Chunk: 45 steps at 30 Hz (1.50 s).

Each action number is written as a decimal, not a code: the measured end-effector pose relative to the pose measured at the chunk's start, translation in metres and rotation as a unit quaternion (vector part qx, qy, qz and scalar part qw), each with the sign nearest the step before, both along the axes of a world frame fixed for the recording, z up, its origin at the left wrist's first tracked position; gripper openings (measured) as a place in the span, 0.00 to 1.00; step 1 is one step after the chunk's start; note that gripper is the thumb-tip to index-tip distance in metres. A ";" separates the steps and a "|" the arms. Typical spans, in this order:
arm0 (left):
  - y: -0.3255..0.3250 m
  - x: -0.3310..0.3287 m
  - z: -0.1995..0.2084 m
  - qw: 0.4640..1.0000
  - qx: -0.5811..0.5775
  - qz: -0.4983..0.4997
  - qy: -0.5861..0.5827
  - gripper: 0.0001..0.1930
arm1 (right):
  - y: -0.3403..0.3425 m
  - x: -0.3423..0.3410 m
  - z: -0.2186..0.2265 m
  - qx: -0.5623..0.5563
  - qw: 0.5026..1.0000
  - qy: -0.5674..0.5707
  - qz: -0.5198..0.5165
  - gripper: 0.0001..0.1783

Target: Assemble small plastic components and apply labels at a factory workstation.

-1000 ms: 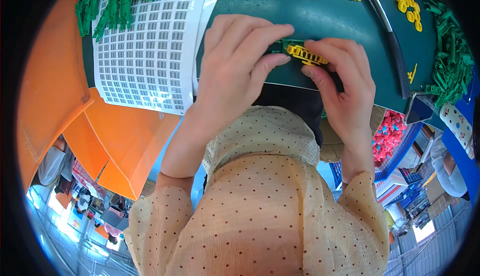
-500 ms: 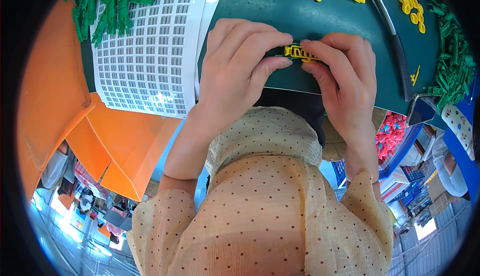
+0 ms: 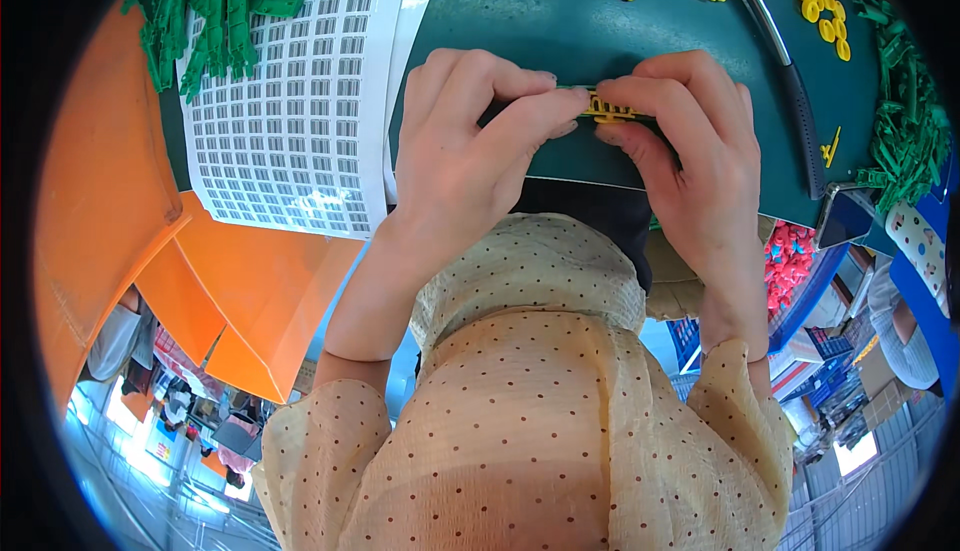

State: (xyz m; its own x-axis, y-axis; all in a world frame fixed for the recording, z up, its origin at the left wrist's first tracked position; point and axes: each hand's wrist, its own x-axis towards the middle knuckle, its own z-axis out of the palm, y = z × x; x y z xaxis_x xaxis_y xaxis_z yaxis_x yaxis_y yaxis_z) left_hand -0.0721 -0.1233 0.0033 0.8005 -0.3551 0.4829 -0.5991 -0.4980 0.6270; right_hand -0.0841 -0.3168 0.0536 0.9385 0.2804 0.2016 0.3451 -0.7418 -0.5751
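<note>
Two hands close on a yellow slotted plastic piece (image 3: 614, 107) above the near edge of a dark green tabletop (image 3: 500, 11)

The yellow piece lies between the fingertips, low over the tabletop, with a thin strip of a green plastic part (image 3: 578, 88) showing along its far side. The person's left hand (image 3: 462, 139) is closed on the left end, apparently gripping the green part; the index finger hides most of that contact. The right hand (image 3: 702, 136) pinches the yellow piece near its right end, index finger on the far side and thumb on the near side. How fully the two parts sit together cannot be told.

The likeliest trouble is misalignment: with the left end covered by fingers, the yellow piece could be pressed in crooked. Uneven force from the two hands might tilt it, and pushing hard on a tilted part could bend or crack its thin slotted bars. A fingertip could also slip off such a narrow edge, letting the piece flick away or drop over the near edge, which runs just on the body side of the hands.

Stray parts seem a lesser risk. The label sheet (image 3: 290, 141), partly covered by a pile of green plastic pieces (image 3: 235, 26), lies close to the left wrist, so a sideways sweep of that arm could shift it. The black-handled tool (image 3: 803, 126) lies apart from the right hand.
</note>
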 end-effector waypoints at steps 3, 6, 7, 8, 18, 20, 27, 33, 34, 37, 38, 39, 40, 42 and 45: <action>-0.001 -0.002 -0.004 1.000 0.007 0.006 -0.008 0.14 | -0.001 0.002 0.000 -0.012 1.000 0.023 0.015 0.15; -0.002 -0.002 0.007 0.999 0.045 0.007 -0.009 0.12 | -0.003 0.007 0.002 -0.009 0.999 0.019 0.034 0.16; -0.002 -0.002 0.011 0.997 0.077 0.006 -0.008 0.11 | -0.003 0.008 -0.001 -0.009 0.999 0.018 0.034 0.16; -0.003 -0.001 0.013 0.997 0.076 0.007 -0.010 0.11 | -0.004 0.009 -0.005 0.008 0.999 0.016 0.037 0.16; -0.006 -0.005 0.019 0.997 0.077 0.002 0.024 0.13 | -0.007 0.005 -0.004 -0.003 0.998 -0.023 0.053 0.14; -0.004 -0.009 0.023 0.997 0.067 -0.005 0.036 0.15 | -0.010 0.003 0.002 -0.005 0.999 -0.011 0.048 0.13; 0.027 -0.005 0.030 0.994 0.075 0.074 0.043 0.18 | -0.067 0.013 0.032 -0.052 0.993 0.105 -0.010 0.16; 0.044 0.013 0.041 0.987 0.099 0.127 0.006 0.13 | -0.031 0.073 0.022 -0.072 0.994 -0.047 0.061 0.15; 0.047 0.016 0.041 0.986 0.100 0.130 0.002 0.13 | -0.022 0.082 0.019 -0.104 0.983 -0.118 0.097 0.16; 0.052 0.027 0.037 0.982 0.117 0.149 -0.020 0.13 | -0.017 0.097 0.012 -0.157 0.970 -0.139 0.119 0.17; 0.054 0.031 0.036 0.980 0.115 0.163 -0.023 0.13 | -0.018 0.100 0.011 -0.175 0.966 -0.139 0.133 0.17; 0.057 0.041 0.035 0.977 0.118 0.170 -0.049 0.14 | -0.020 0.100 0.012 -0.172 0.964 -0.154 0.132 0.16; 0.059 0.050 0.034 0.976 0.119 0.175 -0.048 0.14 | -0.020 0.098 0.012 -0.170 0.963 -0.155 0.137 0.16; 0.063 0.069 0.032 0.958 0.166 0.208 -0.109 0.14 | -0.021 0.097 0.009 -0.092 0.973 -0.183 0.105 0.13; 0.061 0.087 0.036 0.953 0.201 0.204 -0.101 0.15 | -0.020 0.080 0.018 0.015 0.989 -0.138 0.045 0.14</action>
State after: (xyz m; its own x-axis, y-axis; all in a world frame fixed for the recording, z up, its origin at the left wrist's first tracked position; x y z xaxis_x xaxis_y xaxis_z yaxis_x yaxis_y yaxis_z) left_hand 0.0150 -0.0628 0.0390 0.8172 -0.2230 0.5315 -0.3919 -0.8911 0.2287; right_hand -0.0040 -0.3369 0.0712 0.8184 0.3506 0.4554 0.5557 -0.6849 -0.4714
